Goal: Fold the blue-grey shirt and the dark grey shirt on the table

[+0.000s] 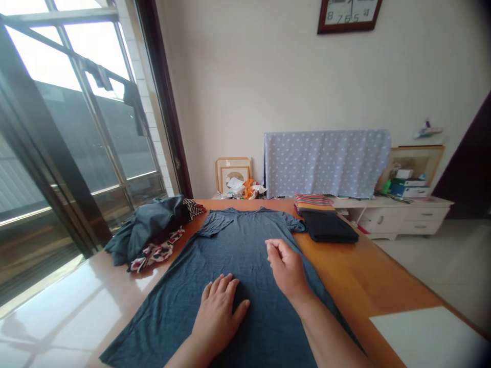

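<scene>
A dark blue-green T-shirt [245,255] lies spread out on the table, its neckline at the far edge and its hem towards me. My left hand [218,309] rests on the lower middle of the shirt, palm down with fingers stretched. To the right, my right hand [286,268] is over the shirt's right side, fingers curled in and thumb against them. Nothing shows between its fingers. The left sleeve [215,224] lies wrinkled across the shirt's edge, and the right sleeve [293,222] reaches towards a folded black garment [332,227].
On the wooden table [356,286], a heap of crumpled clothes [149,230] sits at the far left. Striped folded cloth [314,202] lies behind the black garment. A white sheet [429,337] is at the near right. Beyond stands a white cabinet [414,220].
</scene>
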Tool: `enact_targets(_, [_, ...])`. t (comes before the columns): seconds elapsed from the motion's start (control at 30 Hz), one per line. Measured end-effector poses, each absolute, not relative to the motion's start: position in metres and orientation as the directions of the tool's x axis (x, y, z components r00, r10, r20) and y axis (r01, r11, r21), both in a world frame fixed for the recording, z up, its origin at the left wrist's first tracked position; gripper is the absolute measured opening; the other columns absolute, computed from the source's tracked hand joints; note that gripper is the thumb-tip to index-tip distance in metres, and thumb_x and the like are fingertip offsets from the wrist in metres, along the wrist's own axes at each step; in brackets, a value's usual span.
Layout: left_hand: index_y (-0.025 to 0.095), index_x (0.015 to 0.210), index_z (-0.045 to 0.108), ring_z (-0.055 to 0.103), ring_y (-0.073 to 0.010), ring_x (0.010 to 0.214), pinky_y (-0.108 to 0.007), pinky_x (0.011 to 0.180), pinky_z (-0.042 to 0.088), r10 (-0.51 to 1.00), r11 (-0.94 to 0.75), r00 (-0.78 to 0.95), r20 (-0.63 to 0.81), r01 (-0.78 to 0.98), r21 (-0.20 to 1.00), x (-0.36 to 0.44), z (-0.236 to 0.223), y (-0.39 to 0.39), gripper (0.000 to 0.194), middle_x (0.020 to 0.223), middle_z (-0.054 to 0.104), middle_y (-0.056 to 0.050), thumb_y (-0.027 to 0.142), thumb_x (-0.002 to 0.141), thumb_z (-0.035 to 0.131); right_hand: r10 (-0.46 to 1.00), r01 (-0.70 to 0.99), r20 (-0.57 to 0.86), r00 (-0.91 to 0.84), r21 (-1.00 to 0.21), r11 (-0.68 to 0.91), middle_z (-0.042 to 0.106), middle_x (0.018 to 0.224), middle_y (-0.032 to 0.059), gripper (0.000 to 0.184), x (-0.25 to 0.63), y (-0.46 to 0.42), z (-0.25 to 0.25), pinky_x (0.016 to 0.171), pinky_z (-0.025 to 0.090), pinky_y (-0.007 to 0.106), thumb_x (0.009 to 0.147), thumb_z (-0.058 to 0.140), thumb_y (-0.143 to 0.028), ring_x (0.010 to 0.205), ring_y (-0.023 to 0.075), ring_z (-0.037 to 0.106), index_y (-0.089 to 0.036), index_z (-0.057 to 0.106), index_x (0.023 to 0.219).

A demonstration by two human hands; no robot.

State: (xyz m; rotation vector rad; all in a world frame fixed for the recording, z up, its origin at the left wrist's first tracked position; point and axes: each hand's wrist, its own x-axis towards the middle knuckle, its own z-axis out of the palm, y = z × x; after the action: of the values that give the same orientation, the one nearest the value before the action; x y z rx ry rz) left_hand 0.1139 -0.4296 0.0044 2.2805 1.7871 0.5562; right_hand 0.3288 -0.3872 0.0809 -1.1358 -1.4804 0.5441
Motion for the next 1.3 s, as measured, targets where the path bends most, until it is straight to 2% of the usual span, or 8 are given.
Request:
enact_targets(0.13, [0.034, 0.135, 0.057, 0.033, -0.0364, 0.143, -0.055, 0.118, 0.016, 0.958, -0.269, 0.208, 0.197, 0.891, 0.366, 0.117, 0.007, -0.432, 0.058, 0.151, 0.047, -0.008, 0.067, 0.088, 0.046, 0.839, 0.271, 0.515, 0.174, -0.845, 0.462, 0.063, 0.071, 0.0016, 0.042, 0.338, -0.397, 0.095, 0.06, 0.046, 0.024, 0.096, 0.045, -0.049, 0.062, 0.0136, 0.057, -0.015, 0.066, 0.107])
enact_targets(0.27, [0.028, 0.136, 0.056, 0.034, -0.0334, 0.142, -0.054, 0.117, 0.019, 0.944, -0.291, 0.228, 0.238, 0.916, 0.277, 0.119, 0.01, -0.436, 0.058, 0.149, 0.049, -0.008, 0.063, 0.093, 0.04, 0.813, 0.28, 0.521, 0.259, -0.846, 0.453, 0.063, 0.066, 0.0004, 0.043, 0.354, -0.399, 0.096, 0.057, 0.047, 0.024, 0.092, 0.05, -0.054, 0.057, 0.0136, 0.056, -0.017, 0.069, 0.102])
enact_targets(0.63, [0.025, 0.136, 0.057, 0.036, -0.0326, 0.142, -0.052, 0.116, 0.025, 0.928, -0.319, 0.261, 0.268, 0.925, 0.205, 0.112, -0.001, -0.434, 0.061, 0.15, 0.048, -0.009, 0.065, 0.093, 0.04, 0.84, 0.276, 0.348, 0.416, -0.929, 0.248, 0.063, 0.069, 0.0002, 0.044, 0.437, -0.415, 0.072, 0.058, 0.047, 0.025, 0.087, 0.056, -0.058, 0.059, 0.014, 0.056, -0.019, 0.069, 0.101])
enact_targets(0.8, [0.023, 0.136, 0.057, 0.036, -0.033, 0.142, -0.052, 0.115, 0.027, 0.934, -0.31, 0.258, 0.247, 0.929, 0.201, 0.111, 0.003, -0.434, 0.063, 0.15, 0.048, -0.01, 0.066, 0.093, 0.039, 0.926, 0.429, 0.302, 0.226, -0.884, 0.184, 0.067, 0.077, 0.0034, 0.04, 0.46, -0.444, 0.044, 0.067, 0.048, 0.027, 0.088, 0.054, -0.056, 0.07, 0.0178, 0.06, -0.019, 0.068, 0.095])
enact_targets(0.97, [0.023, 0.135, 0.057, 0.038, -0.0339, 0.14, -0.052, 0.114, 0.029, 0.935, -0.315, 0.269, 0.231, 0.929, 0.194, 0.114, 0.007, -0.433, 0.061, 0.149, 0.049, -0.011, 0.064, 0.093, 0.041, 0.975, 0.614, 0.221, -0.033, -0.765, 0.195, 0.067, 0.085, 0.0012, 0.021, 0.465, -0.488, 0.036, 0.074, 0.047, 0.026, 0.089, 0.053, -0.039, 0.08, 0.0174, 0.061, -0.022, 0.066, 0.094])
enact_targets(1.07, [0.023, 0.134, 0.057, 0.039, -0.0338, 0.139, -0.053, 0.113, 0.029, 0.933, -0.324, 0.277, 0.231, 0.924, 0.2, 0.115, 0.006, -0.432, 0.058, 0.148, 0.049, -0.011, 0.062, 0.093, 0.042, 0.976, 0.703, 0.141, -0.163, -0.678, 0.215, 0.065, 0.09, -0.0004, 0.012, 0.463, -0.511, 0.046, 0.077, 0.045, 0.025, 0.083, 0.059, -0.029, 0.084, 0.0164, 0.06, -0.024, 0.064, 0.092])
enact_targets(1.2, [0.023, 0.131, 0.058, 0.042, -0.0331, 0.136, -0.053, 0.111, 0.029, 0.922, -0.349, 0.291, 0.254, 0.909, 0.227, 0.118, 0.012, -0.435, 0.052, 0.146, 0.05, -0.011, 0.058, 0.093, 0.047, 0.956, 0.78, 0.073, -0.284, -0.562, 0.275, 0.062, 0.101, -0.0009, 0.025, 0.459, -0.531, 0.06, 0.085, 0.042, 0.026, 0.073, 0.061, -0.018, 0.097, 0.0174, 0.057, -0.026, 0.061, 0.096])
enact_targets(1.3, [0.025, 0.127, 0.06, 0.05, -0.0288, 0.126, -0.045, 0.106, 0.036, 0.894, -0.429, 0.359, 0.269, 0.858, 0.283, 0.128, 0.028, -0.446, 0.042, 0.135, 0.057, -0.009, 0.05, 0.094, 0.05, 0.949, 0.804, 0.039, -0.313, -0.521, 0.287, 0.059, 0.104, -0.0012, 0.031, 0.457, -0.539, 0.061, 0.085, 0.041, 0.026, 0.07, 0.058, -0.013, 0.101, 0.0173, 0.054, -0.026, 0.058, 0.098])
